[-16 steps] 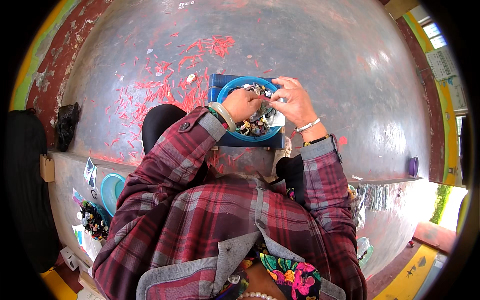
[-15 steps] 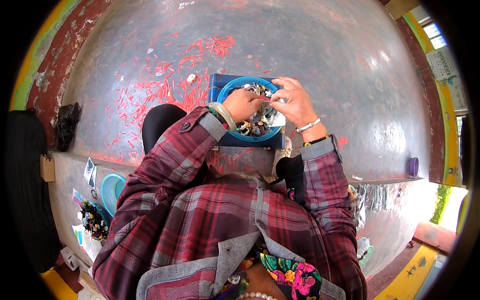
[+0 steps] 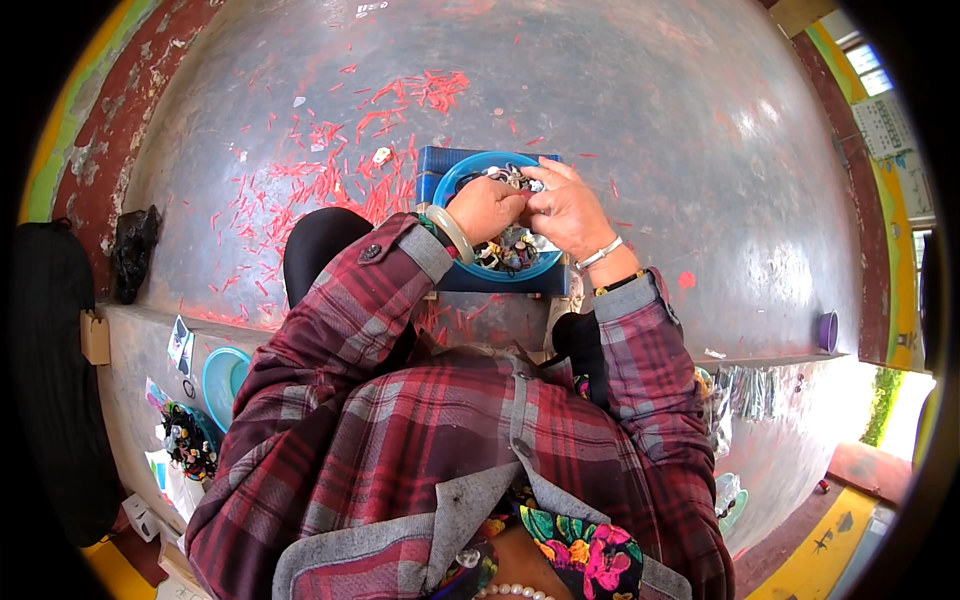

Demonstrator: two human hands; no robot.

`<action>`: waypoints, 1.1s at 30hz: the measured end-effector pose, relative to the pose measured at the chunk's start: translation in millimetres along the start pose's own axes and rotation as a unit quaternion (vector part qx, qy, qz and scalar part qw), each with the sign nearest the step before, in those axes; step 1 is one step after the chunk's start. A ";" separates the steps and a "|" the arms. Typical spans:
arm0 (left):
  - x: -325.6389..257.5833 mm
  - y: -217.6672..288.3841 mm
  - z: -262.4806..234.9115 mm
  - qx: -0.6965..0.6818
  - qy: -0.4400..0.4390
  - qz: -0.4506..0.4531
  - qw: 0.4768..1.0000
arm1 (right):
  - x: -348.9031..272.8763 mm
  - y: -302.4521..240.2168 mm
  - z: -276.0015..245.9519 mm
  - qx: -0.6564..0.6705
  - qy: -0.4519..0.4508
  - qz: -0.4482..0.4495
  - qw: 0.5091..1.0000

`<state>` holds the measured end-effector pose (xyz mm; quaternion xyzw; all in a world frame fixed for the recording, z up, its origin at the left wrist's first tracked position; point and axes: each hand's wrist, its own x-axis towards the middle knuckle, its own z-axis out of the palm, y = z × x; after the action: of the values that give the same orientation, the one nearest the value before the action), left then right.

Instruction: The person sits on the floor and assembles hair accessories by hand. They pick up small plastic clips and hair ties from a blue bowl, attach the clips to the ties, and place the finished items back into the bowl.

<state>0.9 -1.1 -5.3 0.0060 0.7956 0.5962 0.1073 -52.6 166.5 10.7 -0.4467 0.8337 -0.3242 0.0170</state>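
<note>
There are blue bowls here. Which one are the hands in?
The blue bowl on the dark blue box, ahead. Both hands work inside it; the other bowl sits untouched at the person's left.

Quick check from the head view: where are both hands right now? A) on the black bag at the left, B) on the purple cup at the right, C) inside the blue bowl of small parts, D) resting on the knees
C: the left hand and right hand meet over the blue bowl, fingers among the small parts.
</note>
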 end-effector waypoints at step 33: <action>3.2 -1.0 -0.9 -0.076 -0.025 -0.068 0.994 | -2.3 15.7 -8.6 -0.017 0.001 0.024 1.000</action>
<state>-2.3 -1.8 -6.6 -0.0414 0.7433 0.6461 0.1682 -65.4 179.0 8.2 -0.4265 0.8496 -0.3098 0.0167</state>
